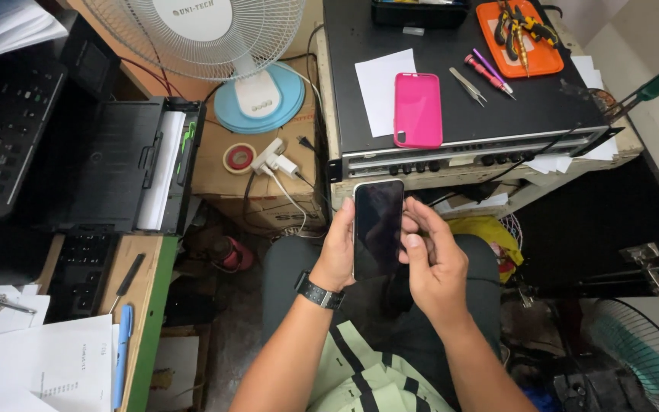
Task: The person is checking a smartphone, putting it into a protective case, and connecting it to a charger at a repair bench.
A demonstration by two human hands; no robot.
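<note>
A black smartphone (378, 226) with a dark screen is held upright over my lap. My left hand (336, 252) grips its left edge; a black watch sits on that wrist. My right hand (435, 263) holds the right edge, thumb resting at the screen's side. On the black amplifier top (497, 114) ahead lie a pink phone case (418, 109), a white paper sheet (376, 88), metal tweezers (467, 85) and small pink screwdrivers (488, 74).
An orange tray (491, 38) with pliers sits at the back of the amplifier. A white desk fan (252, 53) stands on a cardboard box with a tape roll (239, 158) and power adapter (274, 159). A black printer (78, 152) and papers fill the left desk.
</note>
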